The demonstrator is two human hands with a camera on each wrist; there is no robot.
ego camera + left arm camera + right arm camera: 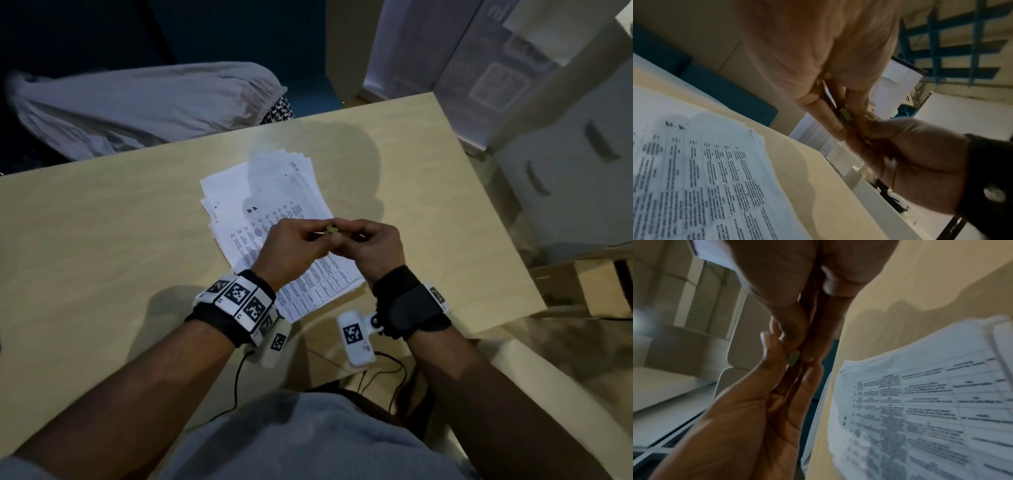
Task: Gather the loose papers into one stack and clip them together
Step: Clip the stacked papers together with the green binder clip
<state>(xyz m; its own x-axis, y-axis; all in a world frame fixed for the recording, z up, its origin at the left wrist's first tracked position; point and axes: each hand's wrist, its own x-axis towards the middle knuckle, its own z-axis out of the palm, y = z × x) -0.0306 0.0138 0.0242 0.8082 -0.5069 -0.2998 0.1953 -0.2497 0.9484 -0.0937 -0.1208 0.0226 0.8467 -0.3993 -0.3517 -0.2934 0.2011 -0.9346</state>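
A loose stack of printed white papers [274,219] lies slightly fanned on the light wooden table [102,240]. Both hands meet above the stack's near half. Between their fingertips sits a small green clip [331,229], mostly covered by fingers. My left hand [294,245] pinches it from the left, and my right hand [370,240] pinches it from the right. The left wrist view shows the clip [845,115] between thumb and fingers, with the papers [694,178] below. The right wrist view shows the clip [793,358] at the joined fingertips and the papers [920,402] to the right.
A person in pale clothing [144,106] sits beyond the table's far edge. White drawers [565,164] and a cardboard box [589,284] stand to the right. Cables [376,373] hang off the table's near edge.
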